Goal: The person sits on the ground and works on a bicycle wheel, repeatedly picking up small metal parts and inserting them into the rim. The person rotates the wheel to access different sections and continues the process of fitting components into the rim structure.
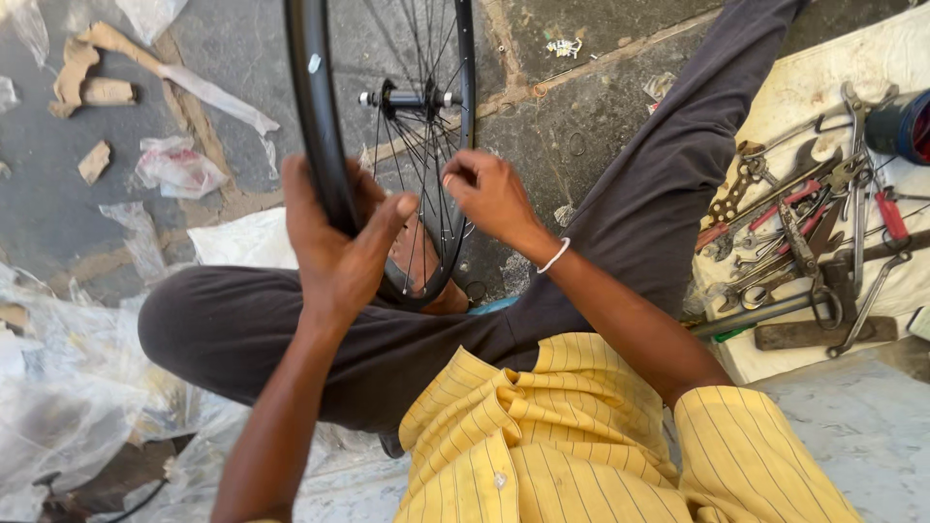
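A black bicycle wheel (308, 107) with thin spokes and a metal hub (407, 99) stands upright between my knees. My left hand (334, 242) grips the near rim, thumb over the inner side. At the spokes on the wheel's right side, my right hand (489, 194) has its fingers pinched together; whether a small tool sits in them cannot be told. A white bangle circles my right wrist. The wheel's lowest part rests by my foot.
A pale cloth (794, 87) at the right bears several wrenches, pliers (804, 242), a red-handled screwdriver (889, 215) and a hammer. Crumpled clear plastic (68, 387) lies at the left, cardboard scraps (97, 92) on the concrete floor beyond. My dark-trousered legs spread either side.
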